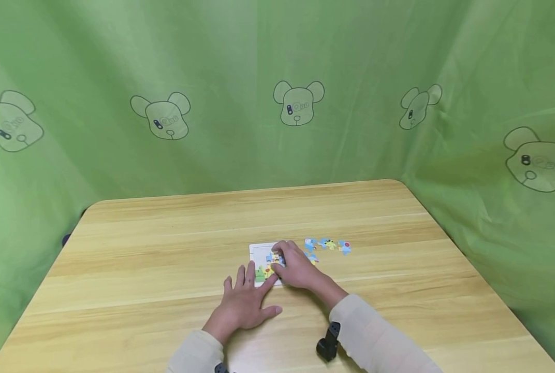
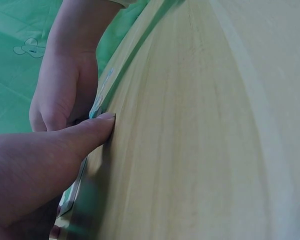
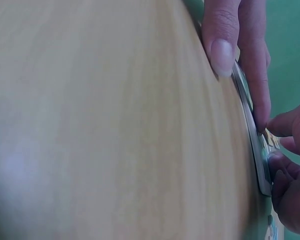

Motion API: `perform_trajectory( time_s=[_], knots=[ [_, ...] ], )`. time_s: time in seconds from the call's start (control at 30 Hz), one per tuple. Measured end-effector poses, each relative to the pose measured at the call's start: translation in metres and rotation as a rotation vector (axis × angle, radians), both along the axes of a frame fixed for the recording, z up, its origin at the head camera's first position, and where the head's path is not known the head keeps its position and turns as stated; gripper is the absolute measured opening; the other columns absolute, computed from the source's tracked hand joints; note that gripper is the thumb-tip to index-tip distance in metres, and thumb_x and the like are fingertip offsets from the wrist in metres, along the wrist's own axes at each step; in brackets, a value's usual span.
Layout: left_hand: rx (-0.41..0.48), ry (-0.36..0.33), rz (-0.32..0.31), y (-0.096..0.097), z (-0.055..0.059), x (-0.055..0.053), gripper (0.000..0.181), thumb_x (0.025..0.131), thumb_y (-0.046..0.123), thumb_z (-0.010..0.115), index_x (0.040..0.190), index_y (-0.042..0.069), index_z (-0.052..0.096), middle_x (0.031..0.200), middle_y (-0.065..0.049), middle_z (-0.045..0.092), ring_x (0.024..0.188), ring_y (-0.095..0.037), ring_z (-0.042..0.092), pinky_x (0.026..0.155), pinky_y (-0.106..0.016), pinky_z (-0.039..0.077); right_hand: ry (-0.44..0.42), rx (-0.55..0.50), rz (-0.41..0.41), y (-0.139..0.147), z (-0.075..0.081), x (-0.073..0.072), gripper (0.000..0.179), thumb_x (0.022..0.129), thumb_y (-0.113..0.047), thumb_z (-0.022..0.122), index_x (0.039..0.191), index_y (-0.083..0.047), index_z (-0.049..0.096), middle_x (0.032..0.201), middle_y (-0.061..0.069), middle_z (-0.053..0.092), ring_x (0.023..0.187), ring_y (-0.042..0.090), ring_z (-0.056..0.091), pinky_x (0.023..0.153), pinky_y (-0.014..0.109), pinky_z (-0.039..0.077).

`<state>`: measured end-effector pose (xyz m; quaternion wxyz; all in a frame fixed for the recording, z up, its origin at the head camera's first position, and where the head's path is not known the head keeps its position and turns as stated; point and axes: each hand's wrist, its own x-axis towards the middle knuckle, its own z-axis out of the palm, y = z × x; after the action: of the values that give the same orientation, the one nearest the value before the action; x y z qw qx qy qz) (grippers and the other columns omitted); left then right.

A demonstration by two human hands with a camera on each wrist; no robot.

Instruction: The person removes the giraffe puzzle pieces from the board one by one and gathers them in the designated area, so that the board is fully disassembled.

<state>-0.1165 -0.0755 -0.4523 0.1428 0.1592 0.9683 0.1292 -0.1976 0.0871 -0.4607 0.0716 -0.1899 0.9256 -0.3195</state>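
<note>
A white puzzle tray (image 1: 258, 249) lies on the table, with several colourful jigsaw pieces (image 1: 260, 274) in its lower part, green and yellow among them. My left hand (image 1: 246, 303) is spread out flat beside the tray, its index finger reaching over the near edge to touch the pieces. My right hand (image 1: 298, 267) bends over the tray's right side, thumb and fingers pinching a puzzle piece (image 1: 275, 257). In the right wrist view, fingertips of both hands meet close over the tray's rim (image 3: 250, 125). The right hand covers much of the tray's right half.
Several loose blue and yellow puzzle pieces (image 1: 330, 244) lie to the right of the tray, one partly behind the right hand. The wooden table (image 1: 165, 248) has rounded far corners. A green curtain (image 1: 231, 57) with bear-head prints hangs around it.
</note>
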Motion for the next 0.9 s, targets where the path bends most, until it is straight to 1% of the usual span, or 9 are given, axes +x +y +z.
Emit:
perform_trajectory(
  time_s=[0.2,0.33,0.47,0.73,0.9],
  knots=[
    [0.005,0.0,0.0,-0.0007,0.001,0.0014,0.073,0.086,0.07,0.042,0.148,0.035,0.028,0.155,-0.024,0.009,0.14,-0.046,0.012,0.104,-0.068,0.015,0.008,-0.037,0.013,0.0006,-0.0006,-0.0006,0.035,0.087,-0.015,0.065,0.119,-0.008,0.053,0.092,0.001,0.051,0.08,0.014,0.047,0.073,0.03,0.044],
    [0.002,0.003,-0.001,-0.0009,0.0018,0.0015,0.073,0.085,0.07,0.042,0.148,0.034,0.028,0.155,-0.025,0.009,0.14,-0.046,0.013,0.104,-0.068,0.015,-0.001,-0.061,0.024,0.0005,0.0001,0.0002,0.036,0.087,-0.013,0.064,0.121,-0.008,0.052,0.089,0.001,0.051,0.077,0.014,0.048,0.069,0.029,0.044],
    [-0.003,0.002,-0.002,-0.001,0.0012,0.0008,0.074,0.085,0.07,0.041,0.148,0.035,0.027,0.155,-0.024,0.009,0.141,-0.046,0.012,0.104,-0.068,0.015,-0.006,-0.062,0.024,0.0004,-0.0001,0.0011,0.035,0.088,-0.013,0.063,0.122,-0.01,0.053,0.088,0.0,0.051,0.077,0.013,0.047,0.069,0.028,0.043],
    [0.0,0.007,-0.007,-0.0008,0.0008,0.0002,0.073,0.086,0.07,0.042,0.148,0.035,0.027,0.155,-0.025,0.01,0.14,-0.046,0.013,0.104,-0.069,0.015,0.039,-0.067,0.025,0.0015,-0.0028,0.0013,0.032,0.088,-0.01,0.063,0.119,-0.01,0.056,0.088,0.001,0.052,0.077,0.013,0.047,0.067,0.027,0.043],
    [0.002,0.007,-0.007,-0.0005,-0.0003,0.0005,0.072,0.086,0.069,0.042,0.148,0.036,0.027,0.155,-0.024,0.009,0.14,-0.046,0.012,0.104,-0.069,0.015,0.038,-0.079,0.006,0.0022,-0.0039,0.0008,0.036,0.086,-0.008,0.064,0.121,-0.009,0.054,0.088,0.001,0.052,0.077,0.012,0.047,0.068,0.026,0.044]
  ],
)
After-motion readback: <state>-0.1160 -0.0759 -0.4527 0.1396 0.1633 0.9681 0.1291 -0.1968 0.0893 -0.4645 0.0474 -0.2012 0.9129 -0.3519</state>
